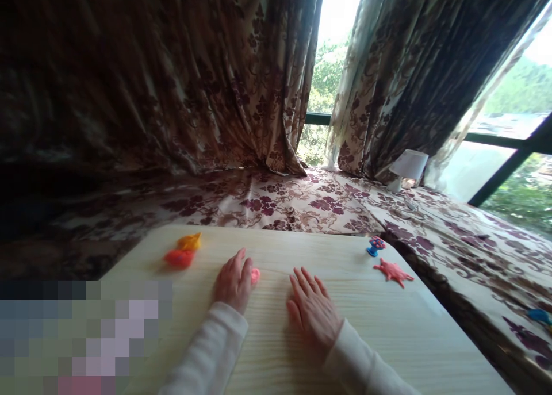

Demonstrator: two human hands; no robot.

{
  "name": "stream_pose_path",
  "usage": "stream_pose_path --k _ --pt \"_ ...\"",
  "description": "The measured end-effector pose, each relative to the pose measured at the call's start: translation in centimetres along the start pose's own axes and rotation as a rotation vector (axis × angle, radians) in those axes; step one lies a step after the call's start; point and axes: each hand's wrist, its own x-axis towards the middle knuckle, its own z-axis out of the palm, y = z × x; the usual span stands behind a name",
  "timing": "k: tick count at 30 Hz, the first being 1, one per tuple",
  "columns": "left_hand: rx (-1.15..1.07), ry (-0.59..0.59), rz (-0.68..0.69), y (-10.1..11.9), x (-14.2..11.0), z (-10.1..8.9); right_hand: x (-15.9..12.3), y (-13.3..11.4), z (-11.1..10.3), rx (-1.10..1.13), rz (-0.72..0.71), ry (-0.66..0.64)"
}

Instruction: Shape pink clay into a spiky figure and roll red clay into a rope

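palm-down, the right hand point(314, 311) lies on the table point(267, 349).

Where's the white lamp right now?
In the head view, the white lamp stands at right on the floral cloth, beside the curtain.

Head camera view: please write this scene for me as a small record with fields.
left hand: thumb beside a small pink piece, contact unclear
right hand: palm down at the table, holding nothing visible
table left: yellow-orange piece just behind a red piece
table right: blue-stemmed piece with dotted top, behind a flat coral piece with pointed arms
beyond table: white lamp on floral cloth
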Motion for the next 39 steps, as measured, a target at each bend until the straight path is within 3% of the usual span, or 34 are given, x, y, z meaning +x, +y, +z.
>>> stream_pose_path --k 3,5,7,12,14,16,21,24,27,31,33,35,38,39 --pt "-0.006 -0.024 -0.007 0.0 0.0 -0.1 -4.2 -0.1 -0.3 0.005 -0.122 -0.046" --pt "-0.006 -0.025 -0.017 0.0 0.0 -0.1 -4.8 -0.2 -0.5 0.015 -0.138 -0.061" --pt "-0.003 -0.028 -0.021 0.1 0.0 -0.1 -3.1 -0.2 -0.6 0.028 -0.071 -0.058" --pt "0.025 -0.041 -0.012 0.3 0.0 -0.2 4.8 -0.1 -0.5 0.029 0.092 0.018" --pt "0.034 -0.047 -0.004 0.3 0.0 -0.3 5.6 -0.1 -0.5 0.035 0.092 0.02" --pt "0.039 -0.057 0.007 0.3 0.0 -0.4 3.8 -0.1 -0.4 0.041 0.044 0.005" --pt "0.048 -0.062 0.011 0.0 -0.1 -0.2 -5.6 0.4 0.8 0.025 -0.196 -0.013" --pt "0.054 -0.058 0.013 0.0 -0.1 -0.1 -7.2 0.4 1.0 0.011 -0.245 -0.004" --pt "0.064 -0.057 0.024 0.0 -0.1 -0.2 -3.4 -0.2 0.1 0.037 -0.064 -0.051" --pt "0.083 -0.05 0.034 0.1 0.0 -0.2 3.9 -0.9 -1.0 0.023 0.079 0.024" --pt "0.091 -0.043 0.038 0.1 0.0 -0.2 5.0 -0.9 -1.0 0.016 0.091 0.042" --pt "0.096 -0.038 0.044 0.2 0.0 -0.2 3.4 -0.5 -0.5 0.012 0.051 0.035" --pt "0.102 -0.03 0.049 0.3 -0.1 0.0 -2.3 0.7 1.5 -0.012 -0.078 0.024" --pt "0.103 -0.026 0.047 0.4 -0.2 0.1 -4.4 1.2 2.3 -0.065 -0.176 0.098"
